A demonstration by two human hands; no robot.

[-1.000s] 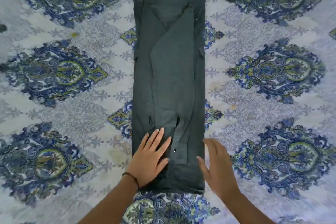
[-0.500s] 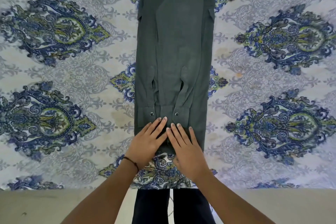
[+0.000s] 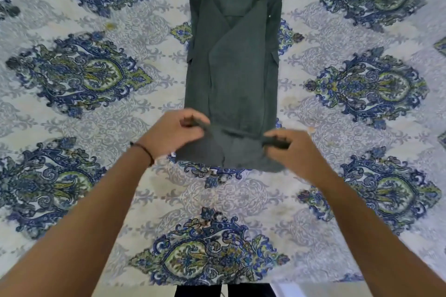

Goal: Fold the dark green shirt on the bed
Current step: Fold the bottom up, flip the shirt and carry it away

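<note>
The dark green shirt lies lengthwise on the bed as a narrow strip, collar at the far end and both sides folded in over the middle. Its near hem is lifted and turned up toward the collar. My left hand pinches the left corner of that raised edge. My right hand pinches the right corner. Both arms reach forward from the bed's near side, and a dark cord band circles my left wrist.
A white bedspread with blue and green medallion patterns covers the whole bed. Its near edge shows along the bottom of the view, with dark trousers just below it.
Both hands were lying flat on the shirt's near hem. Now they have gripped its corners and lifted the hem up off the bed toward the collar.
</note>
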